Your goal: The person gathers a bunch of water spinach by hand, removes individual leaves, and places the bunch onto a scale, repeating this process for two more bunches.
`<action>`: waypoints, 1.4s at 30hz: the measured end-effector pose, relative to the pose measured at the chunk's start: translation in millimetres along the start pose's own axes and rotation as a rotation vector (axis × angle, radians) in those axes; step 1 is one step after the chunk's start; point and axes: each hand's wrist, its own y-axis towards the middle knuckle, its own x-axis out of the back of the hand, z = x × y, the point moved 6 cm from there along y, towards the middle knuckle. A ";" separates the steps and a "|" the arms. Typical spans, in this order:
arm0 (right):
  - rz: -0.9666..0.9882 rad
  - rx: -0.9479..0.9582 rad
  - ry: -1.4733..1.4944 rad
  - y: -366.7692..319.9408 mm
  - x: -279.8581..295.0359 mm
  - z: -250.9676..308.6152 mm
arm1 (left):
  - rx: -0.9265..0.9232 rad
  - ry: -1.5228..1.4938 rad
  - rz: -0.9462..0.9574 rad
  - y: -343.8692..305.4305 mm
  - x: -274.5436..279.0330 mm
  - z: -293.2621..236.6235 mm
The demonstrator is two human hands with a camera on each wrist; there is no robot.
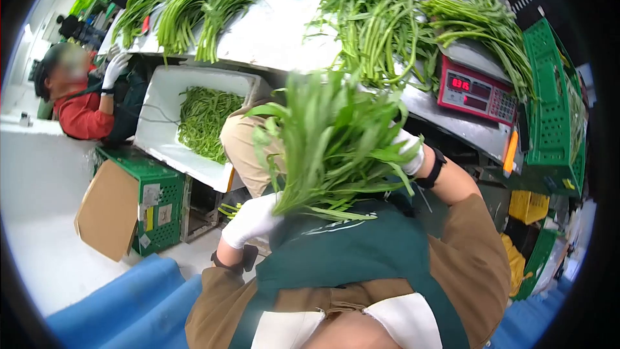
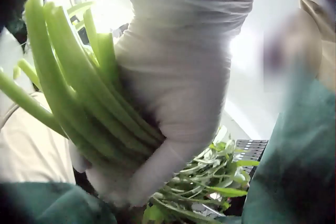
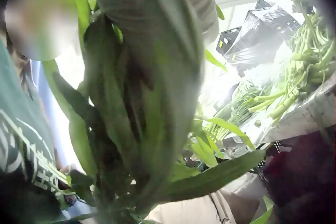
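Observation:
In the head view a loose bunch of water spinach stands up in front of my apron, its long narrow leaves fanned out and partly blurred. My left hand, in a white glove, grips its stems low on the left. The left wrist view shows fingers and thumb wrapped round the thick green stems, cut ends poking out past the hand. On the right side of the leaves is my gloved right hand. Leaves cover most of its fingers in the right wrist view, and I cannot tell how they are bent.
Several heaps of greens lie on the metal table. A red scale stands at its right, beside a green crate. At left are a white foam box with greens, another green crate and a seated person.

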 end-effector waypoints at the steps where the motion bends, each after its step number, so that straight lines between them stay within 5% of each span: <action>1: -0.002 -0.002 0.038 -6.4 2.8 0.9 | -0.022 0.072 -0.055 -3.7 6.2 -3.5; 4: -0.011 -0.014 0.121 -17.2 4.4 2.5 | -0.075 0.249 -0.244 -14.0 25.9 -6.1; 18: -0.028 -0.014 0.320 -25.9 -5.2 -5.1 | -0.021 0.550 -0.472 -26.5 96.3 -32.8; 26: -0.035 0.015 0.467 -26.5 -7.9 -1.7 | -0.011 0.796 -0.523 -24.6 126.6 -40.4; 33: -0.085 0.075 0.892 -28.4 -12.0 -8.6 | 0.006 1.092 -0.557 -4.9 159.7 -39.3; 36: -0.196 -0.028 0.864 -29.9 -10.5 -20.4 | 0.039 1.204 -0.585 -2.3 173.5 -41.6; 38: -0.212 0.148 -0.583 -42.5 10.6 -7.0 | 0.037 1.261 -0.614 -2.1 179.7 -43.6; 39: -0.179 0.133 -0.856 -40.9 10.9 -3.0 | 0.030 1.280 -0.620 -2.7 182.3 -45.0; 40: -0.192 0.001 -0.829 -47.4 16.1 -1.7 | 0.028 1.287 -0.633 -2.8 184.5 -45.9; 42: -0.174 0.094 -0.915 -49.2 25.0 -0.2 | 0.021 1.303 -0.654 -3.8 186.9 -48.1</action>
